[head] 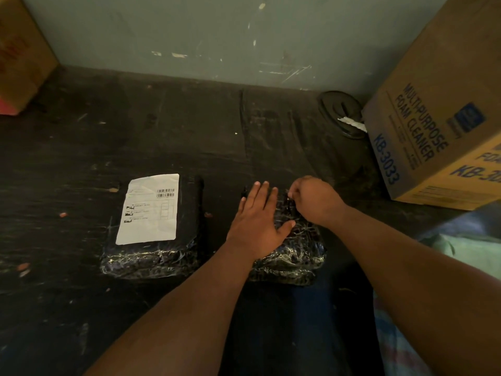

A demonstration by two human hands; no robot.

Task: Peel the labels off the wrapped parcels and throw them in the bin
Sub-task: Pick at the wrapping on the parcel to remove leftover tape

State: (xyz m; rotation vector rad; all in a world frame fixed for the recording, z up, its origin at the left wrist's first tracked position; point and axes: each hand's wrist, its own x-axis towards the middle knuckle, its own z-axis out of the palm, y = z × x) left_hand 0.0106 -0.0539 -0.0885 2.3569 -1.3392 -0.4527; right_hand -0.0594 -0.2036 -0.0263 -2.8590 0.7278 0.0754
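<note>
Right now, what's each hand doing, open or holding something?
Left hand: open, flat on the right-hand black plastic-wrapped parcel.
Right hand: fingers curled, pinching at that parcel's top edge; what it pinches cannot be told.

Dark, scuffed floor (162, 126), littered with small pale scraps. Grey-green wall (189, 36) at twelve o'clock, scratched, paint chipped. Cardboard box (439, 118) at two o'clock, printed "MULTIPURPOSE FOAM CLEANER KB-3033". Second cardboard box (21, 55) at ten o'clock. Patterned cloth (466, 253) at four o'clock. Light dim.
</note>
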